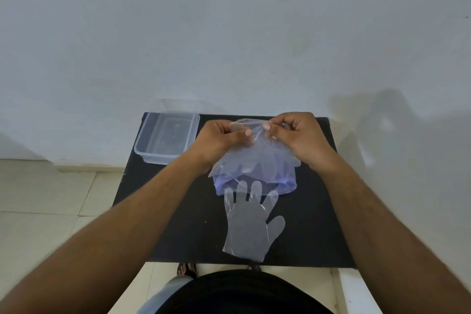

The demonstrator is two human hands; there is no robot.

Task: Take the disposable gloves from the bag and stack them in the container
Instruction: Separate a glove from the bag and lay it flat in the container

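A clear plastic bag with several translucent gloves inside stands in the middle of the black table. My left hand and my right hand both pinch the bag's upper edge, thumbs close together. One clear disposable glove lies flat on the table in front of the bag, fingers pointing toward it. The transparent container sits at the table's far left corner with nothing visible inside.
A pale wall rises right behind the table. Tiled floor shows to the left and in front. My feet in sandals are under the table's near edge.
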